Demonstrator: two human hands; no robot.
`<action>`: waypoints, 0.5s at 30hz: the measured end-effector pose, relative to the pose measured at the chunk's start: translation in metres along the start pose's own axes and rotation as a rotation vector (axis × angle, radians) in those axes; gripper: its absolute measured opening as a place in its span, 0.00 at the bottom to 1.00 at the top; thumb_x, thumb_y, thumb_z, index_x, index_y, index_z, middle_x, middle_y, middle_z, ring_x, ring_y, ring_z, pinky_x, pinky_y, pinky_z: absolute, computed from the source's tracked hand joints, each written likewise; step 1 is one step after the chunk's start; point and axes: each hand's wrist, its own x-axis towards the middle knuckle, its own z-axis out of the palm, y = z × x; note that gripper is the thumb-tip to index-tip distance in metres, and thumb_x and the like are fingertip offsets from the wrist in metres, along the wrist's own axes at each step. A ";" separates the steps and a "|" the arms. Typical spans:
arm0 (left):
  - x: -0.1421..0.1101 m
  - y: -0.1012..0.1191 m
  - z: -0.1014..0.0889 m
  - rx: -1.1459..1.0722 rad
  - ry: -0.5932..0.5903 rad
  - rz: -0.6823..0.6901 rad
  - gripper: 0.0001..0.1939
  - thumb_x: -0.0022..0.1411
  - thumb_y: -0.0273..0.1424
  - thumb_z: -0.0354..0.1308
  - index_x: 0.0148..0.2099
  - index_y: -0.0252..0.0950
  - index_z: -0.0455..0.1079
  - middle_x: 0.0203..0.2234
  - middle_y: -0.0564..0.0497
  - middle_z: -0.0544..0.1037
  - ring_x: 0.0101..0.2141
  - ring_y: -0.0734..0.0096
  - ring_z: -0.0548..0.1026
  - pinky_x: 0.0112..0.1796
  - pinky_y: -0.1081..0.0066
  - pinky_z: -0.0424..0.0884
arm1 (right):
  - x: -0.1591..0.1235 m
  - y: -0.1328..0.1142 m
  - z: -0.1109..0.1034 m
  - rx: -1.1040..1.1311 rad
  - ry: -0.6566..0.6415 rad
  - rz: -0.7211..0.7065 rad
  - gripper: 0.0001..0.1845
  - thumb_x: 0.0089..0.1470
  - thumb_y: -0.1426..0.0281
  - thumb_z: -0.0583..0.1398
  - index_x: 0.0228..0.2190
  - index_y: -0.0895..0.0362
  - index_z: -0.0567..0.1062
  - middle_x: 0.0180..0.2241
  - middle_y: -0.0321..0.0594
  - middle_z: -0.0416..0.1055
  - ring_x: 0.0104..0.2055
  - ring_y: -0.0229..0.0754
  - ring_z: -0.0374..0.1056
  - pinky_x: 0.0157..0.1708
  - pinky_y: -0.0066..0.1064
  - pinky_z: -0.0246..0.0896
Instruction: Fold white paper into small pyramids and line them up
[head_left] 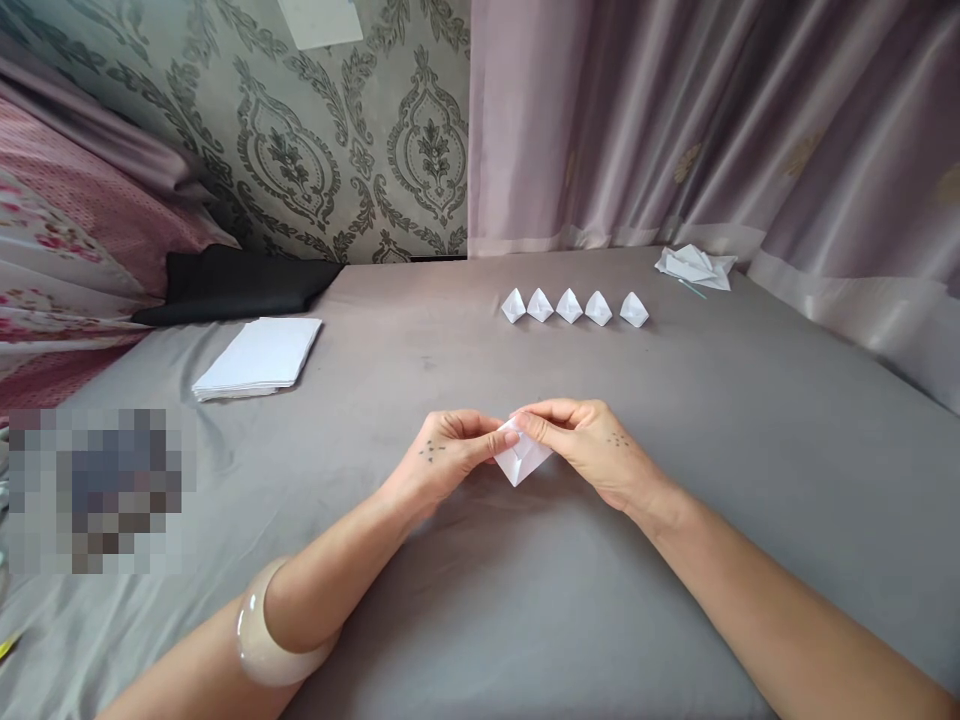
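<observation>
Between my two hands is a small folded piece of white paper (519,464), its pointed corner facing down toward me. My left hand (451,448) pinches its left edge between thumb and fingers. On the opposite side my right hand (592,440) grips the upper right edge, thumb on the front face. Both thumbs lie close together near the top of the paper, and the fingertips behind it are hidden. Farther back, several folded white paper pieces (569,307) stand in a row on the grey cloth (420,340).
A stack of white paper sheets (259,357) lies at the left, with black cloth (247,283) behind it. More folded paper (696,266) and a thin pale stick (691,289) lie at the back right. Curtains (600,120) hang along the back and right.
</observation>
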 end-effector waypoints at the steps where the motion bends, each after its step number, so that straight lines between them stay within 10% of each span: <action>1: -0.001 0.000 0.001 -0.001 -0.007 -0.001 0.14 0.50 0.40 0.68 0.34 0.35 0.79 0.29 0.49 0.80 0.32 0.68 0.74 0.37 0.70 0.67 | 0.000 0.000 0.001 0.001 0.010 -0.004 0.12 0.50 0.59 0.63 0.32 0.54 0.81 0.31 0.38 0.77 0.35 0.39 0.69 0.37 0.31 0.62; 15: 0.009 -0.004 -0.006 0.068 0.162 0.028 0.17 0.54 0.43 0.63 0.34 0.31 0.77 0.21 0.49 0.76 0.25 0.73 0.70 0.29 0.73 0.65 | 0.013 0.014 -0.003 0.078 -0.041 0.125 0.18 0.48 0.55 0.64 0.33 0.58 0.80 0.32 0.40 0.76 0.34 0.37 0.68 0.32 0.28 0.63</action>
